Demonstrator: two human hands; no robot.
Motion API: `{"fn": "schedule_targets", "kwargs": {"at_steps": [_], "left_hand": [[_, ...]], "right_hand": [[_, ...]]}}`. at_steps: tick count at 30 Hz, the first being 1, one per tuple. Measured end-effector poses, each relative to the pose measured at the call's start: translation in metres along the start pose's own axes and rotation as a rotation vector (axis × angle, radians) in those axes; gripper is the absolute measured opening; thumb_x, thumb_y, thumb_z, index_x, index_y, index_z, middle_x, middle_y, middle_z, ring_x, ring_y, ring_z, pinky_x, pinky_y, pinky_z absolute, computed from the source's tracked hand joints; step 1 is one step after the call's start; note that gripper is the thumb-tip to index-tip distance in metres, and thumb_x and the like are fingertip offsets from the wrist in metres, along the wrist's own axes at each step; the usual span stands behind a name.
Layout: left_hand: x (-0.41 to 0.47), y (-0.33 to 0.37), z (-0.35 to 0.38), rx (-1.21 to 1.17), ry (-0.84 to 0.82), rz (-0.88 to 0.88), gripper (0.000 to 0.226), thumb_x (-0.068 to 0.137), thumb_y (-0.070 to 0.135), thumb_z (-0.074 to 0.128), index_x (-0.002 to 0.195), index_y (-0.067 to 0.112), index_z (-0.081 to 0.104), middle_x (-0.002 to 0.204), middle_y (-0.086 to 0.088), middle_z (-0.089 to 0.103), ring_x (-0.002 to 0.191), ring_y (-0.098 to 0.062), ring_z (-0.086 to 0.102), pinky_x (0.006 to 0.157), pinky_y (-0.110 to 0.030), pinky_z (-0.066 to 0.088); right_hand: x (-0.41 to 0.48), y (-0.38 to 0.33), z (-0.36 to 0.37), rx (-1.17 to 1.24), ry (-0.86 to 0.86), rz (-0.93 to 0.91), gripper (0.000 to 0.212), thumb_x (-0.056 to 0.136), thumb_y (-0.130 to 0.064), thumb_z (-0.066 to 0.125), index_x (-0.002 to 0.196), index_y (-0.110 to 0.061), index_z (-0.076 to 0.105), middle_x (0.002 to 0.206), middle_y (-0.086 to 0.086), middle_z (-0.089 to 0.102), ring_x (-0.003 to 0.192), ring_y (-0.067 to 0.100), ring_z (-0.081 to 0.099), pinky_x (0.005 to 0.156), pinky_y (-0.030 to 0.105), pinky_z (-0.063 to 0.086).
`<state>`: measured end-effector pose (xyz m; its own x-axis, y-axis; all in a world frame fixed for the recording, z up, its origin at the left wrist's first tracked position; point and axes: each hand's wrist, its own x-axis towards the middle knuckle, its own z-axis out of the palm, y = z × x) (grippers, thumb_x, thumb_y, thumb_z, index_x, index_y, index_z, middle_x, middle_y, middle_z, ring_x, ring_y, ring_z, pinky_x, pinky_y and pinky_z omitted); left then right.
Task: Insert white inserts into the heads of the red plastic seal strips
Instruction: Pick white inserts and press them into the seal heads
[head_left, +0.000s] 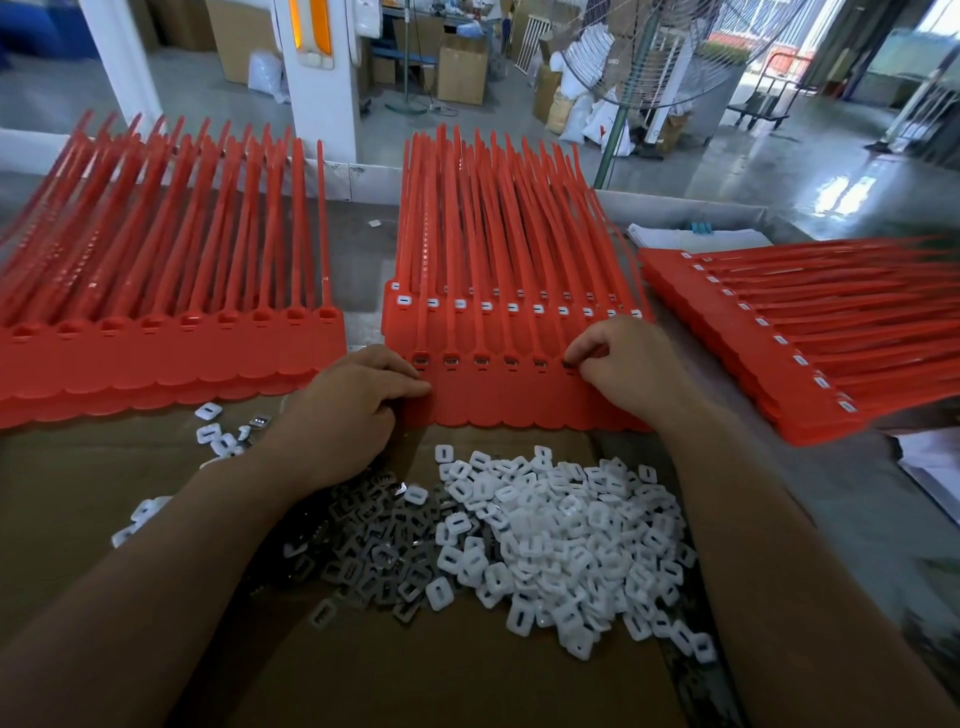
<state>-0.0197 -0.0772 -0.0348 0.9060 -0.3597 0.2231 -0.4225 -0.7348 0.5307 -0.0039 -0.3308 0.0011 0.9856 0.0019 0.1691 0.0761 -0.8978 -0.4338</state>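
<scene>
Behind your table you can see a big fan (675, 52) and some boxes (462, 67) on a shiny floor. Brown cardboard (467, 686) covers the table in front of you. The red strips (519, 400) you are working on lie in the middle, joined side by side in a flat sheet on top of more sheets. Your left hand (358, 400) pinches the left edge of that top sheet, thumb on top and fingers curled. Your right hand (623, 364) has its fingertips bunched tight over a head near the right end. You cannot tell if a small piece sits between them. The heads in the near row show something dark inside, and the row behind shows white. The white inserts (571, 525) sit in a loose pile just under your hands, beside grey metal pieces (363, 540). They look tiny, light and hard, and probably a bit slippery, so pick one by its edges with thumb and finger. The strips look bendy, so hold the wide flat end to keep a head steady. One more stack (156, 353) lies to the left and another stack (805, 364) to the right.
</scene>
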Motion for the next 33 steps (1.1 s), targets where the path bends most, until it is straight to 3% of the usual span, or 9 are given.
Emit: {"fn": "schedule_targets", "kwargs": {"at_steps": [4, 8, 12, 16, 25, 28, 33], "left_hand": [[0.0012, -0.0009, 0.0005, 0.004, -0.006, -0.004, 0.051, 0.079, -0.007, 0.041, 0.115, 0.020, 0.062, 0.119, 0.011, 0.050, 0.116, -0.005, 0.039, 0.098, -0.021, 0.029], [0.0013, -0.0008, 0.0007, 0.005, -0.005, -0.013, 0.051, 0.079, -0.007, 0.041, 0.116, 0.021, 0.062, 0.119, 0.013, 0.049, 0.116, -0.004, 0.039, 0.098, -0.021, 0.028], [0.0010, -0.0003, 0.0003, 0.008, -0.001, -0.008, 0.051, 0.079, -0.007, 0.041, 0.116, 0.021, 0.062, 0.116, 0.015, 0.047, 0.117, -0.005, 0.039, 0.098, -0.021, 0.028], [0.0003, -0.0005, -0.0001, 0.004, -0.004, -0.004, 0.051, 0.079, -0.007, 0.041, 0.116, 0.020, 0.062, 0.118, 0.013, 0.049, 0.117, -0.006, 0.039, 0.098, -0.022, 0.029], [0.0005, 0.0006, 0.0005, -0.008, 0.009, -0.004, 0.050, 0.078, -0.008, 0.041, 0.114, 0.018, 0.063, 0.117, 0.011, 0.050, 0.112, -0.003, 0.040, 0.093, -0.018, 0.028], [0.0009, 0.0004, 0.0001, -0.011, 0.007, -0.005, 0.050, 0.078, -0.008, 0.041, 0.115, 0.018, 0.063, 0.115, 0.014, 0.049, 0.112, -0.003, 0.040, 0.094, -0.018, 0.028], [0.0009, 0.0007, -0.0001, -0.005, 0.009, -0.002, 0.050, 0.078, -0.009, 0.041, 0.114, 0.018, 0.063, 0.115, 0.013, 0.049, 0.111, -0.001, 0.039, 0.093, -0.017, 0.027]], "right_hand": [[0.0006, 0.0001, -0.0007, 0.015, -0.013, 0.009, 0.025, 0.078, 0.002, 0.055, 0.077, -0.019, 0.069, 0.073, -0.017, 0.053, 0.066, -0.007, 0.043, 0.057, -0.005, 0.028], [0.0010, -0.0007, -0.0012, 0.007, -0.035, 0.007, 0.026, 0.077, 0.002, 0.054, 0.072, -0.019, 0.068, 0.066, -0.023, 0.048, 0.063, -0.007, 0.043, 0.055, -0.008, 0.028], [-0.0003, 0.0021, -0.0009, 0.049, 0.006, 0.012, 0.023, 0.076, 0.003, 0.057, 0.072, -0.019, 0.061, 0.068, -0.018, 0.051, 0.065, -0.004, 0.045, 0.054, -0.005, 0.030], [-0.0005, 0.0036, -0.0013, 0.064, -0.019, -0.001, 0.029, 0.077, 0.003, 0.057, 0.093, -0.016, 0.070, 0.084, -0.009, 0.062, 0.082, 0.003, 0.054, 0.065, 0.007, 0.035], [-0.0009, 0.0011, -0.0018, -0.005, -0.004, -0.020, 0.028, 0.077, 0.003, 0.057, 0.093, -0.012, 0.074, 0.098, 0.003, 0.071, 0.091, 0.009, 0.059, 0.076, 0.008, 0.033], [-0.0008, 0.0010, -0.0022, -0.029, -0.015, -0.023, 0.027, 0.078, 0.002, 0.057, 0.092, -0.014, 0.074, 0.097, 0.001, 0.070, 0.092, 0.011, 0.059, 0.077, 0.011, 0.035], [-0.0020, 0.0015, -0.0026, -0.010, -0.013, -0.080, 0.009, 0.079, -0.010, 0.067, 0.085, -0.013, 0.073, 0.082, -0.010, 0.061, 0.079, 0.002, 0.050, 0.067, 0.009, 0.029]]}}
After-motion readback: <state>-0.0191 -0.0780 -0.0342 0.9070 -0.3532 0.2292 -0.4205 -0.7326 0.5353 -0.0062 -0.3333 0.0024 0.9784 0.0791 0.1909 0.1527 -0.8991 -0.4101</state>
